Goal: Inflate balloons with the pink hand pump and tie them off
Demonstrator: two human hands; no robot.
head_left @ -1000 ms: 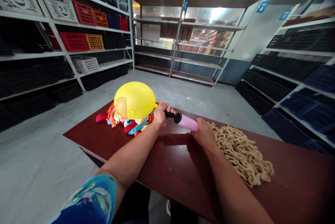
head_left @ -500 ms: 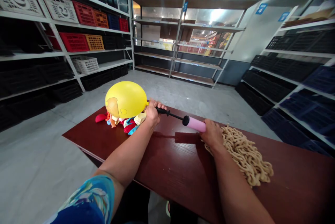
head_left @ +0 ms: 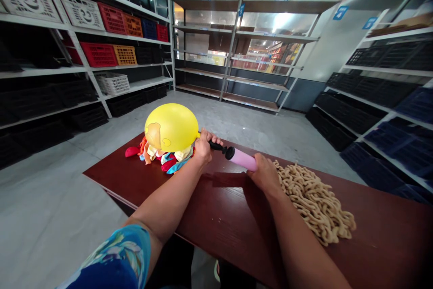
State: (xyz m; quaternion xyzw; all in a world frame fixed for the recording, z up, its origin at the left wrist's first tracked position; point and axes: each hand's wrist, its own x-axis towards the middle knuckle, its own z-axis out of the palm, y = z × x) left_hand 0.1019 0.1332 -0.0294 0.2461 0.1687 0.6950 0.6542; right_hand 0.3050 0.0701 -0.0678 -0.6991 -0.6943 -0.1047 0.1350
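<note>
My left hand (head_left: pixel 204 144) is closed around the neck of an inflated yellow balloon (head_left: pixel 172 126) and the black end of a balloon pump (head_left: pixel 242 159). The exact grip of the fingers on the neck is partly hidden. Wrapped round the pump's pink barrel is my right hand (head_left: pixel 265 172); little of the black rod shows between barrel and handle. Beneath the yellow balloon lies a heap of uninflated balloons (head_left: pixel 169 162) in red, blue, cream and orange. A pile of beige rope (head_left: pixel 318 203) rests beside my right forearm.
The dark red-brown table (head_left: pixel 223 217) carries these things. Shelves with red crates (head_left: pixel 101 54), white crates and black bins stand on the left. A metal rack (head_left: pixel 233 41) stands at the back, and more bins (head_left: pixel 358 104) fill shelves on the right.
My right hand has moved left with the pink barrel, shortening the exposed rod. My left hand and the yellow balloon have shifted slightly right.
</note>
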